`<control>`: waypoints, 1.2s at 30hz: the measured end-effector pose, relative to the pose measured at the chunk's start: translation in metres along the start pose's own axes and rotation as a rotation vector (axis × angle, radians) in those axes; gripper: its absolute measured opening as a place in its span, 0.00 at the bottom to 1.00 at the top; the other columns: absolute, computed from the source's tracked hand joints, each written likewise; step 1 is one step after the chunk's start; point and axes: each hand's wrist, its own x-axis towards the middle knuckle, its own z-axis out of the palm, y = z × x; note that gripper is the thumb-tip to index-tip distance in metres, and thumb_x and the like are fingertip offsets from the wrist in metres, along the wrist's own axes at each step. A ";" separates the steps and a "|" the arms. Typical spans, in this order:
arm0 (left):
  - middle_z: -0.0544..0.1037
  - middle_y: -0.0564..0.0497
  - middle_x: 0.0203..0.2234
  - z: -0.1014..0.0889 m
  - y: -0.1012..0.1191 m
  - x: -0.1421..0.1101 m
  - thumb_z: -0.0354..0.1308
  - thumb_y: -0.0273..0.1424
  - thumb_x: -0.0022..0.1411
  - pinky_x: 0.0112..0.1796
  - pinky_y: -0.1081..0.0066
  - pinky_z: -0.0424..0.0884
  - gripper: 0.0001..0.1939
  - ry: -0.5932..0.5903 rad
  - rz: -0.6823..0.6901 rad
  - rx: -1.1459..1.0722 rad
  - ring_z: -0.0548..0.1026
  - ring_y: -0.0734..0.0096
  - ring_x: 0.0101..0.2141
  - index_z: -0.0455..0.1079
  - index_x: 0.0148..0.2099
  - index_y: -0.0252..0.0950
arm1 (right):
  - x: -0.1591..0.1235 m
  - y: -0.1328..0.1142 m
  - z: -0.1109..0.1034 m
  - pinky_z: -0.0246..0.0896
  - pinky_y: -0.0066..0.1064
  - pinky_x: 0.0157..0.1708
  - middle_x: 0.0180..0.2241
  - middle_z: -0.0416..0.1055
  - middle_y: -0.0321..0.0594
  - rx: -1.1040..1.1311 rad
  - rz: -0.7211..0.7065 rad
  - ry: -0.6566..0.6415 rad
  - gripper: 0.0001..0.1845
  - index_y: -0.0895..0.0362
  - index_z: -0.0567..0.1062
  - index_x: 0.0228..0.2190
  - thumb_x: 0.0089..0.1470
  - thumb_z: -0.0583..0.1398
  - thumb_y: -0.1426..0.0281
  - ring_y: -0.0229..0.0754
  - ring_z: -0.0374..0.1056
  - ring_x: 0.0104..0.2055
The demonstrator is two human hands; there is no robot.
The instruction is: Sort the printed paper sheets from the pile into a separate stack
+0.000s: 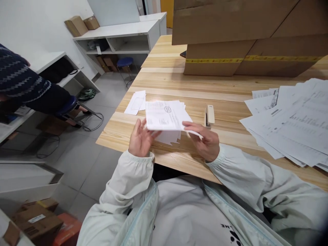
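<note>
White printed sheets (160, 118) with a dark oval mark are raised slightly above the table, tilted towards me. My right hand (206, 140) pinches their right corner, thumb below and fingers on top. At the left edge is my left hand (142, 139), palm turned up and thumb apart from the fingers. Its fingertips reach under the near edge of the sheets. More white paper (167, 137) lies on the table beneath them. A cream stapler (210, 115) rests just beyond my right hand. Small white slips (137, 102) lie past my left hand.
A large spread pile of printed papers (294, 123) covers the table's right side. Big cardboard boxes (212, 63) stand at the back of the wooden table (169, 78). On the left, a person (25, 82) sits on a stool. Cartons (38, 218) are at lower left.
</note>
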 end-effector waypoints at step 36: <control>0.83 0.44 0.35 0.044 -0.026 -0.027 0.64 0.55 0.56 0.35 0.68 0.76 0.30 0.005 -0.065 -0.235 0.81 0.62 0.36 0.78 0.45 0.32 | 0.015 -0.020 0.033 0.64 0.33 0.39 0.39 0.72 0.38 0.033 0.224 -0.131 0.08 0.54 0.74 0.42 0.63 0.58 0.66 0.37 0.68 0.36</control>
